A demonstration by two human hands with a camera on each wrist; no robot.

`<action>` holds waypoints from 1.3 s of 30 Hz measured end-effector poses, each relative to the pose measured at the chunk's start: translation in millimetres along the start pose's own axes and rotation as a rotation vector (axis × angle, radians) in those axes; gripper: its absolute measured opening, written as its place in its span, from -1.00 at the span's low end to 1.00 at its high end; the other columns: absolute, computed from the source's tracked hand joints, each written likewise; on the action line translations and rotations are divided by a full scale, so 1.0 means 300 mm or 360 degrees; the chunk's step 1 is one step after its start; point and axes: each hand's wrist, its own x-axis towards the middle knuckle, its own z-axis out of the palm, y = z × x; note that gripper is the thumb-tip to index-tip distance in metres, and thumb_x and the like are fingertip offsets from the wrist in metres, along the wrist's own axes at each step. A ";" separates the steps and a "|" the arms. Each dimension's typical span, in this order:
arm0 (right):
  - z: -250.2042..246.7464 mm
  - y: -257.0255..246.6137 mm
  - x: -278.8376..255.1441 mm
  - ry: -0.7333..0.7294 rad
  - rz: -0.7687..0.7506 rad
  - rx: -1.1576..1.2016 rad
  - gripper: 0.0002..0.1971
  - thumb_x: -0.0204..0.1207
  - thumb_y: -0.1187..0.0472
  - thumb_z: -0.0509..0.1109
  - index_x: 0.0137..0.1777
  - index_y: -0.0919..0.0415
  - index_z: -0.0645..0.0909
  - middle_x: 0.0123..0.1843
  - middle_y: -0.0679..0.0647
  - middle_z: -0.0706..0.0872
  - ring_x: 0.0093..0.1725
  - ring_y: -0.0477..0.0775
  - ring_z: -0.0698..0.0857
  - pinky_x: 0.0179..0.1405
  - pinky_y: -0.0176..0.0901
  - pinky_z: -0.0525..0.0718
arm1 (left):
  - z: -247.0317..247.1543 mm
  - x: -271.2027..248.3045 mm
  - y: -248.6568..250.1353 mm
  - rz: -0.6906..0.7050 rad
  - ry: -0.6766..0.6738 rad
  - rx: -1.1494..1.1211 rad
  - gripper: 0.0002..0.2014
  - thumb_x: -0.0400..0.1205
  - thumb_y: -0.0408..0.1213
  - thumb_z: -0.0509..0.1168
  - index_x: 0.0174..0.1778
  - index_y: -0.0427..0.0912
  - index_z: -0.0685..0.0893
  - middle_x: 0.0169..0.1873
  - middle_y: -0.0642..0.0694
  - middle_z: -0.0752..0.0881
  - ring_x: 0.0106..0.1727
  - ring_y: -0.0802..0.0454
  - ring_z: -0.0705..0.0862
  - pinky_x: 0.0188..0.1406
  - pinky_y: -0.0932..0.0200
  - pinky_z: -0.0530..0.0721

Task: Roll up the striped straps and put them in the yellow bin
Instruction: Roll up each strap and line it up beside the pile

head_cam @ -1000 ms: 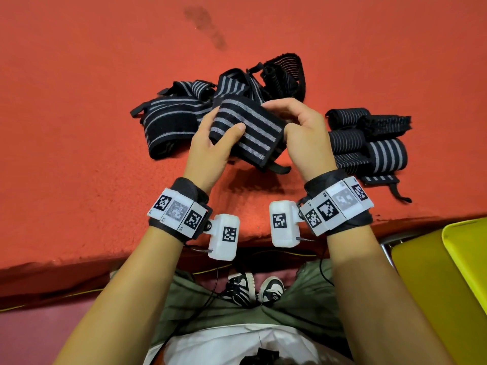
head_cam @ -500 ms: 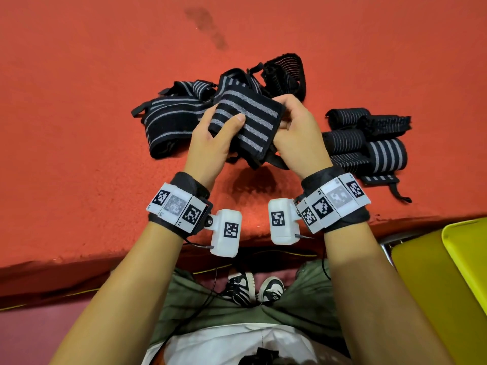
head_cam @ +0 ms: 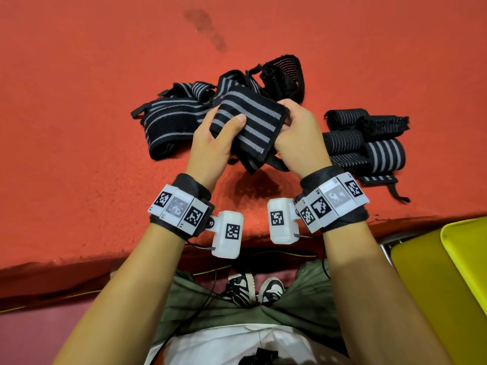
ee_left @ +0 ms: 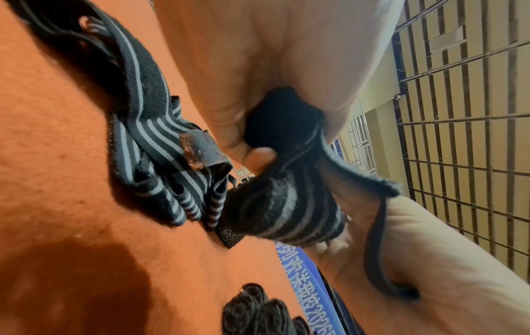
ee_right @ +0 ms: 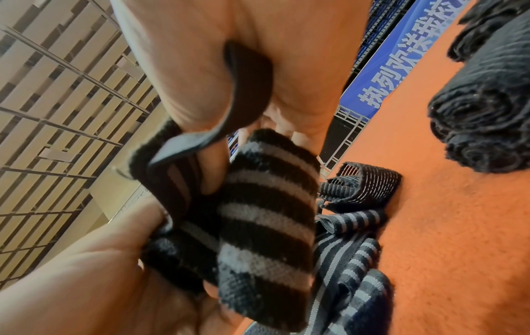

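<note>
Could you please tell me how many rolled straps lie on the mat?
5 rolled straps right of the right hand: two far, three near; others may be hidden.

We see bright, even light from above in the head view; a soft dark shadow (head_cam: 254, 184) lies on the red mat (head_cam: 79, 127) beneath the hands. Both wrist views bend strongly at the edges, and the nearest skin and strap blur.
</note>
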 end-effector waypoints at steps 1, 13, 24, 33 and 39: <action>-0.002 -0.004 -0.003 -0.0013 -0.0007 0.0001 -0.79 0.51 0.43 0.41 -0.02 0.11 0.73 -0.14 0.10 0.84 -0.22 0.01 0.77 -0.08 -0.05 0.79 | 0.001 0.000 -0.001 0.0002 0.0006 0.0000 -0.58 0.64 -0.16 0.40 0.37 -0.29 0.63 0.24 -0.31 0.77 0.33 -0.30 0.73 0.40 -0.43 0.62; -0.001 -0.029 -0.027 -0.0060 -0.0069 0.0129 -0.64 0.59 0.34 0.48 0.34 0.04 0.75 0.19 -0.17 0.84 0.24 -0.23 0.77 0.36 -0.12 0.71 | 0.010 0.006 0.012 -0.0036 0.0057 -0.0012 -0.55 0.61 -0.07 0.44 0.38 -0.14 0.58 0.20 -0.17 0.79 0.22 -0.12 0.79 0.18 -0.18 0.75; -0.020 -0.022 -0.015 -0.0174 0.0048 0.0530 -0.86 0.53 0.45 0.26 -0.12 0.23 0.58 -0.28 -0.06 0.65 -0.25 -0.12 0.62 -0.22 -0.29 0.58 | -0.016 0.021 0.025 -0.0076 0.0044 -0.0163 -0.80 0.77 -0.23 0.32 0.27 -0.18 0.60 0.11 -0.20 0.80 0.16 -0.10 0.81 0.08 -0.17 0.82; -0.007 -0.023 -0.020 -0.0098 0.0093 0.0441 -0.33 0.58 -0.28 0.36 -0.17 0.47 0.58 -0.20 0.38 0.64 -0.14 0.09 0.57 0.08 0.23 0.65 | -0.010 0.013 0.017 -0.0057 0.0026 -0.0042 -0.49 0.42 -0.07 0.54 0.25 -0.18 0.63 -0.01 -0.17 0.76 0.00 -0.18 0.78 -0.09 -0.40 0.73; -0.015 -0.011 -0.016 -0.0167 -0.0052 0.0203 -0.81 0.63 0.07 0.50 -0.19 0.05 0.61 -0.26 -0.14 0.66 -0.22 -0.17 0.62 -0.08 -0.20 0.58 | -0.010 0.015 0.025 0.0123 -0.0007 0.0004 -0.51 0.62 -0.20 0.44 0.48 0.00 0.51 0.36 -0.19 0.66 0.32 -0.29 0.73 0.07 -0.48 0.75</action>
